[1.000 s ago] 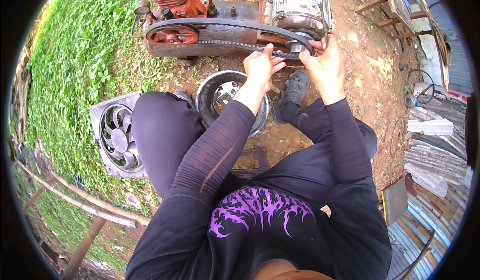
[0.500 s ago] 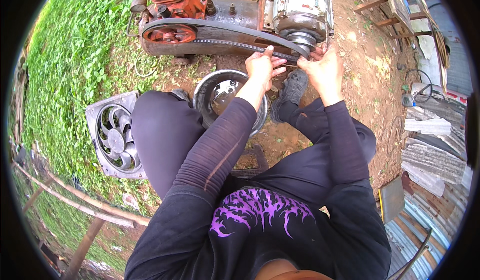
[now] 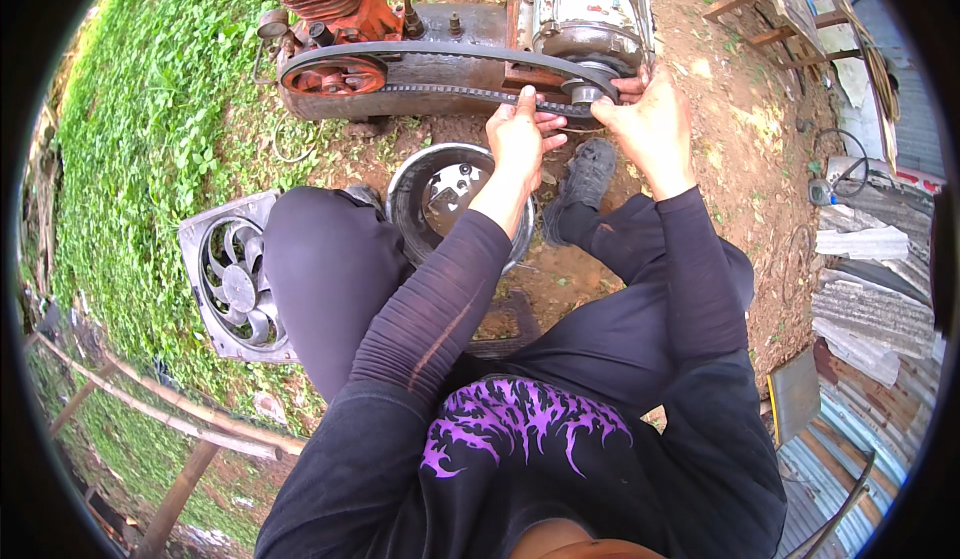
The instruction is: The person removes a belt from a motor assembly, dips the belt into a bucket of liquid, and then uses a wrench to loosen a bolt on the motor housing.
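Dirt yard (image 3: 740,149): belt (image 3: 470,51) at the motor pulley (image 3: 588,93)

At upper centre, the right hand (image 3: 655,131) has its fingers pinched on the belt beside the motor pulley; the left hand's (image 3: 515,141) are loosely spread at its lower run. Sudden belt slip or pulley rotation could trap them. Purple lettering (image 3: 525,417), lower centre, is too spiky to read.

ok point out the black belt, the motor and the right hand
Black belt (image 3: 450,49), head view, on its upper run
Motor (image 3: 588,4), head view, on its casing
Right hand (image 3: 653,134), head view, on its middle
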Demonstrator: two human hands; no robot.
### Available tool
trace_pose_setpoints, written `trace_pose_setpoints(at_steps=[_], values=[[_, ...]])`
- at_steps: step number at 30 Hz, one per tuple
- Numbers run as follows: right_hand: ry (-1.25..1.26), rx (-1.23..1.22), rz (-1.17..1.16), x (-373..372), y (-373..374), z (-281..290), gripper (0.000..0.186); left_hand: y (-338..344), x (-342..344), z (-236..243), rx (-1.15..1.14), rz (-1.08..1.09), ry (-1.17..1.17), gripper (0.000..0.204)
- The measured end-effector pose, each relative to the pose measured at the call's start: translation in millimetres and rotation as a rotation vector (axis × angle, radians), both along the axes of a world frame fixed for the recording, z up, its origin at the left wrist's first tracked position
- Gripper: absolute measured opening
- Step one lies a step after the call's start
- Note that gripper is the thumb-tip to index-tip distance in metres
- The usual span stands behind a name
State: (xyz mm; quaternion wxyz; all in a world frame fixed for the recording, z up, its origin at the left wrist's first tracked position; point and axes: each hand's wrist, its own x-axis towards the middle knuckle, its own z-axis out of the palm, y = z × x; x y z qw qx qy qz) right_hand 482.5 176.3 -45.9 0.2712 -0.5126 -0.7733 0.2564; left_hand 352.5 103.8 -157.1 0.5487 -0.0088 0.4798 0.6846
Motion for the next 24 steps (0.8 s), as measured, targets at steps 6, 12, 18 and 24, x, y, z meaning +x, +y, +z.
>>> trace_pose_setpoints(at_steps=[6, 12, 18, 24], values=[[-0.061, -0.008, -0.051, -10, -3, 18, 0.058, -4, -7, 14, -0.007, -0.031, -0.005, 0.034], [-0.214, 0.18, -0.084, -10, -6, 8, 0.058, -4, -2, 10, -0.048, -0.037, -0.041, 0.03], [-0.199, -0.048, -0.14, -11, -8, 5, 0.064, 8, 7, 6, -0.117, -0.087, -0.07, 0.037], [-0.197, -0.085, -0.111, -13, -3, 8, 0.066, 12, 19, 15, -0.033, -0.102, -0.005, 0.036]])
